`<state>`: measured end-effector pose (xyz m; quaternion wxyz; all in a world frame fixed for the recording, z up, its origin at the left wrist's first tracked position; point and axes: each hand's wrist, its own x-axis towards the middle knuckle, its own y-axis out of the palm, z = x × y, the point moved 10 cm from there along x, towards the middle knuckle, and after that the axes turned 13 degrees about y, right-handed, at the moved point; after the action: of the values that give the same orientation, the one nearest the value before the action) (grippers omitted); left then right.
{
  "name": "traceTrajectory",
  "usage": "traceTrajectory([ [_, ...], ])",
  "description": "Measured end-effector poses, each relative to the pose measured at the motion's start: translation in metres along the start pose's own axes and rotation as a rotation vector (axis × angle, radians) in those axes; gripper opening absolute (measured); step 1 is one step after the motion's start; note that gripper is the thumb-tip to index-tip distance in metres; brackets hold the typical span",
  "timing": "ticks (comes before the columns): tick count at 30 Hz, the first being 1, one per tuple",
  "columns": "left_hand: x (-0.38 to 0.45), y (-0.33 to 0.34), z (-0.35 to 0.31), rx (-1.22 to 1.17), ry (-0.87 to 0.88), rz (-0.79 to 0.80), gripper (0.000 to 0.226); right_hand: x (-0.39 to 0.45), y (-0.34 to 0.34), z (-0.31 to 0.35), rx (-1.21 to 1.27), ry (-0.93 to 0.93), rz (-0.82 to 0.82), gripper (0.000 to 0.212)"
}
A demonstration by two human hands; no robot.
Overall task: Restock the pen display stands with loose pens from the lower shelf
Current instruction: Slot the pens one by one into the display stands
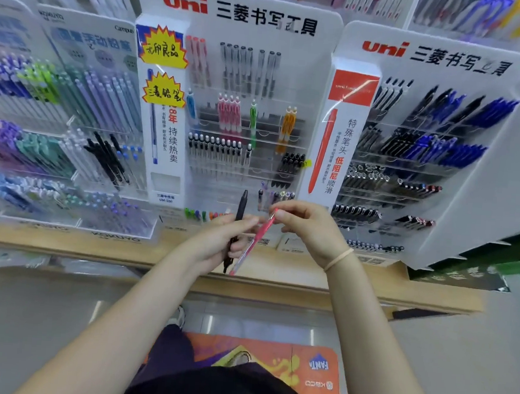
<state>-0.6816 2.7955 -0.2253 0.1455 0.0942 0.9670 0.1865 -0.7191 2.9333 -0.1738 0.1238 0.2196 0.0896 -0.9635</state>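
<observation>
You stand at a wooden shelf [95, 247] of pen displays, both hands raised in front of the middle display stand [246, 109]. Your left hand [218, 243] curls around a black pen [238, 223], which stands nearly upright, its top rising above your fingers and its tip showing below your palm. Your right hand [309, 228] pinches the top end of a pink pen [254, 242] between thumb and fingertips; the pen slants down and to the left, crossing in front of your left hand, and its lower tip ends just beside the tip of the black pen. A pale band [339, 259] circles your right wrist.

Behind your hands, the middle stand carries rows of clear, pink, green, orange and black pens in clear tiers, under a red "uni" logo. A second stand [440, 154] to the right holds mostly black and blue pens. A third stand [58, 115] to the left is filled with pastel ones. An orange mat [308, 372] lies on the floor below.
</observation>
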Motion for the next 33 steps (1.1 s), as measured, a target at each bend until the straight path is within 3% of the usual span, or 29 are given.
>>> traceTrajectory([
  [4,0.005,-0.033,0.017,-0.121,-0.043,-0.234,0.025,0.003,-0.039,-0.005,0.05,-0.003,-0.232,0.01],
  [8,-0.005,-0.04,0.043,-0.217,-0.071,-0.26,0.036,0.012,-0.047,-0.008,0.043,-0.071,-0.396,0.011],
  [20,-0.028,-0.052,0.084,-0.222,-0.095,-0.255,0.033,0.074,0.013,-0.059,-0.303,-0.043,-0.32,0.012],
  [33,-0.019,-0.048,0.088,-0.312,-0.105,-0.238,0.034,0.087,0.02,-0.07,-0.243,0.005,-0.325,0.013],
])
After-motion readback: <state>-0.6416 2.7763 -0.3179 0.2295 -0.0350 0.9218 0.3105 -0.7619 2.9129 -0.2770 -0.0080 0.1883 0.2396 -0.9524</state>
